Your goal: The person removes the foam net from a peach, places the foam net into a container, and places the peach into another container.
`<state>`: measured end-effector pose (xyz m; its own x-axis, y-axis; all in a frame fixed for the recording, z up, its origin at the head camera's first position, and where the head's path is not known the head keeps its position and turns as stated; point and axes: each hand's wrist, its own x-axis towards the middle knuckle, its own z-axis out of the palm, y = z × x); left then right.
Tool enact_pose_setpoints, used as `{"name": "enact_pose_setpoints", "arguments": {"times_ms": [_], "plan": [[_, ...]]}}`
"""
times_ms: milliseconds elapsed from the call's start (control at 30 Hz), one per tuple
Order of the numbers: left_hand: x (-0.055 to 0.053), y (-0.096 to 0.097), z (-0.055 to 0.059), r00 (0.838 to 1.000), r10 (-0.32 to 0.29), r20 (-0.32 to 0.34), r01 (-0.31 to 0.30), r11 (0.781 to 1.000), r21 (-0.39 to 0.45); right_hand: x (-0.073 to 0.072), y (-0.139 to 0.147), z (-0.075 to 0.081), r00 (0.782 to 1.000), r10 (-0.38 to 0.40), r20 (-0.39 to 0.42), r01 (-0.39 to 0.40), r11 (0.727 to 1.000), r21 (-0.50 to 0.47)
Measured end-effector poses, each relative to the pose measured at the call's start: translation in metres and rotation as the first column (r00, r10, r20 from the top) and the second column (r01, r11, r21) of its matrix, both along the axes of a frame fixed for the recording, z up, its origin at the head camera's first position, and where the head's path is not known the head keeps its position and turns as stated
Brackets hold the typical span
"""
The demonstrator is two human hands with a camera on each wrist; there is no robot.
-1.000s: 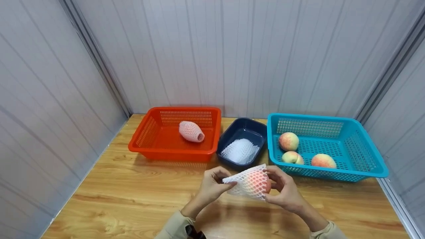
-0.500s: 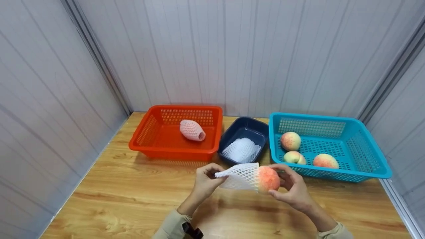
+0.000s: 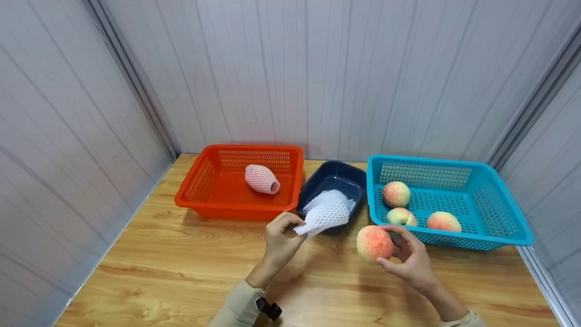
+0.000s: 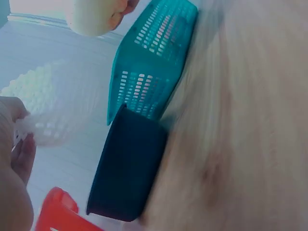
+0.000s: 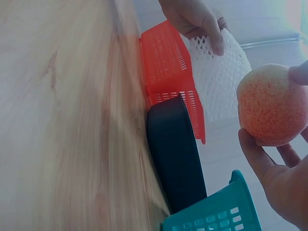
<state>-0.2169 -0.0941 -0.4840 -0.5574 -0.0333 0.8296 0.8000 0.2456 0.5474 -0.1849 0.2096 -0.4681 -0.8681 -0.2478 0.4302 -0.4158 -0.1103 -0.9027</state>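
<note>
My left hand (image 3: 282, 238) pinches one end of a white foam fruit net (image 3: 324, 221), which hangs flat toward the right and overlaps the dark blue tray in the head view. Nothing fills the net. My right hand (image 3: 411, 259) holds a bare peach (image 3: 374, 244) between thumb and fingers, above the table and in front of the teal basket. In the right wrist view the peach (image 5: 272, 103) shows its reddish, speckled side, apart from the foam net (image 5: 219, 77).
An orange basket (image 3: 240, 212) at the left bears one peach in a foam net (image 3: 262, 179). The dark blue tray (image 3: 333, 165) between the baskets contains white foam nets. Several bare peaches lie in the teal basket (image 3: 454, 238) at the right.
The peach has come out of the foam net, and my right hand has moved right with it. The net, still in my left hand, has collapsed flat.
</note>
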Motion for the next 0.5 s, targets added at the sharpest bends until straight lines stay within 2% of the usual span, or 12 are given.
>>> {"name": "enact_pose_setpoints", "arguments": {"times_ms": [100, 200, 267, 400, 433, 500], "plan": [[-0.007, 0.001, -0.002, 0.988, 0.087, -0.128, -0.102, 0.988, -0.115, 0.001, -0.001, -0.001, 1.000, -0.009, 0.019, 0.009, 1.000, 0.003], [-0.013, 0.005, 0.003, 0.963, 0.136, -0.234, -0.191, 0.955, -0.228, 0.002, -0.001, -0.002, 0.999, -0.020, 0.026, 0.020, 1.000, 0.002], [-0.018, 0.009, 0.007, 0.933, 0.165, -0.320, -0.265, 0.916, -0.301, 0.002, -0.001, -0.002, 0.999, -0.032, 0.028, 0.032, 0.999, -0.002], [-0.027, 0.015, 0.016, 0.861, 0.200, -0.468, -0.407, 0.823, -0.397, 0.000, -0.002, -0.002, 0.998, -0.059, 0.033, 0.060, 0.998, -0.017], [-0.030, 0.016, 0.018, 0.846, 0.207, -0.491, -0.434, 0.803, -0.409, 0.000, -0.003, -0.002, 0.997, -0.064, 0.034, 0.065, 0.998, -0.023], [-0.036, 0.018, 0.020, 0.831, 0.217, -0.513, -0.467, 0.773, -0.430, -0.002, -0.004, -0.002, 0.997, -0.066, 0.031, 0.067, 0.997, -0.032]]}}
